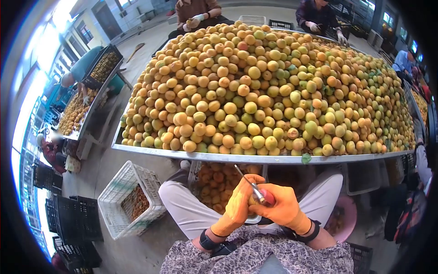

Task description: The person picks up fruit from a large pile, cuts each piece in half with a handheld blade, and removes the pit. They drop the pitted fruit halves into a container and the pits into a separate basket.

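Observation:
Both my hands wear orange gloves and meet in front of my lap. My right hand (282, 208) is closed around a red-handled knife (261, 195), its thin dark blade pointing up and to the left across my left hand. My left hand (240, 201) is closed too, its fingers curled close against the right; what lies inside them is hidden. Just below and behind the hands, a crate of apricots (214, 182) stands between my knees. Beyond it rises a large heap of apricots (255, 91) on a metal-edged table (228, 157).
A white plastic crate (153, 176) with small brown pieces in its bottom stands at my left. Black crates (75, 219) are stacked farther left. A pink basin (346, 217) is by my right knee. Other gloved people (196, 16) work across the table and at a side table.

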`<state>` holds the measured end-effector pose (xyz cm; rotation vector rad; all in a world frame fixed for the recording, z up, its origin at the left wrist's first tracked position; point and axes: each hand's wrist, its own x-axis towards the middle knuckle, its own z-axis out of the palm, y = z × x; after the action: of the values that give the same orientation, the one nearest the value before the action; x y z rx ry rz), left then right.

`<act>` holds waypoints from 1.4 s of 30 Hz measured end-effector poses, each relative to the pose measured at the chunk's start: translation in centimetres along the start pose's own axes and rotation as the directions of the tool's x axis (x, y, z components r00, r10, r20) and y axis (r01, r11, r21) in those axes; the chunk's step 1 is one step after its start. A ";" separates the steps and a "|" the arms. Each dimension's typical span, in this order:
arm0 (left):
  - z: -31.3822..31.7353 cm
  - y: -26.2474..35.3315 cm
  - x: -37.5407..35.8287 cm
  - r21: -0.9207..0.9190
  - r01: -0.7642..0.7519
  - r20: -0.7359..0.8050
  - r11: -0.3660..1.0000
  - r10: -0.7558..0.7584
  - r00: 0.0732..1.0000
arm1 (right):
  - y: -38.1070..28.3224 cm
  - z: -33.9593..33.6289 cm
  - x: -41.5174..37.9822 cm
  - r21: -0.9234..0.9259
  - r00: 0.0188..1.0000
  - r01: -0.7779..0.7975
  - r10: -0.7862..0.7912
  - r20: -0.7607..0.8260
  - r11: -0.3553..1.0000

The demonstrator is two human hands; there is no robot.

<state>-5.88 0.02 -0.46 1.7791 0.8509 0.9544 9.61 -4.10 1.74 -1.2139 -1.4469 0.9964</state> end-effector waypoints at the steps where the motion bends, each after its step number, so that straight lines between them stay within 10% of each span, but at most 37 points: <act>1: 0.0 0.0 0.0 -0.067 0.032 0.054 0.997 -0.028 0.998 | 0.0 -0.6 0.1 -0.032 0.999 0.025 -0.024 0.033 0.999; 9: 2.1 0.3 1.5 0.103 -0.007 0.195 0.995 -0.013 0.981 | 0.3 -3.0 0.0 -0.072 0.997 0.019 -0.013 0.082 0.997; 11: 2.7 0.6 1.3 -0.199 0.355 0.258 0.913 -0.301 0.918 | 0.8 -3.4 -0.1 -0.084 0.996 0.002 0.005 0.092 0.996; 14: 3.6 0.5 2.2 -0.077 0.188 0.241 0.979 -0.164 0.957 | 1.4 -3.8 -0.3 -0.050 0.999 0.037 -0.035 0.031 0.998; 15: 3.9 0.2 1.7 -0.476 0.492 0.320 0.729 -0.378 0.869 | 0.9 -4.1 -0.4 -0.115 0.999 0.029 -0.026 0.026 0.993; 16: 4.2 0.0 1.6 -0.473 0.501 0.330 0.725 -0.382 0.864 | 0.6 -4.3 -0.6 -0.181 0.999 0.024 -0.020 0.024 0.983; 18: 5.0 0.0 2.3 0.051 0.091 0.219 0.995 -0.100 0.971 | 1.5 -4.2 -0.6 -0.184 0.995 0.091 -0.097 -0.023 0.979; 32: 9.0 -2.1 4.6 0.108 -0.247 0.321 0.963 0.201 0.925 | 4.5 -7.9 -1.8 -0.396 0.979 0.161 -0.198 -0.054 0.904; 34: 9.5 -1.0 4.5 -0.376 0.142 0.303 0.915 -0.024 0.953 | 4.6 -8.7 -1.6 -0.372 0.990 0.102 -0.130 -0.051 0.922; 36: 9.3 -0.5 5.5 -0.390 0.392 0.402 0.833 -0.230 0.886 | 4.6 -9.0 -1.5 -0.176 0.977 0.112 -0.141 -0.161 0.978; 38: 9.0 -0.9 6.8 -0.069 -0.015 0.469 0.997 0.046 0.882 | 4.9 -9.5 -1.7 -0.231 0.975 0.045 -0.093 -0.201 0.972; 39: 10.2 -1.1 6.8 -0.454 0.607 0.555 0.652 -0.326 0.765 | 5.5 -9.8 -1.9 0.045 0.969 -0.012 0.023 -0.244 0.999; 40: 10.0 -1.4 7.2 -0.454 0.602 0.554 0.656 -0.321 0.768 | 5.7 -10.2 -2.0 0.319 0.958 -0.061 0.145 -0.248 0.946; 42: 9.4 -2.0 7.6 -0.578 0.816 0.815 -0.020 -0.063 0.576 | 4.6 -10.7 -2.5 0.397 0.920 -0.052 0.199 -0.339 0.916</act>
<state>5.53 3.52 -3.09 0.3373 0.1800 0.1673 21.11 -5.72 -0.93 -1.1404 -0.8350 1.0126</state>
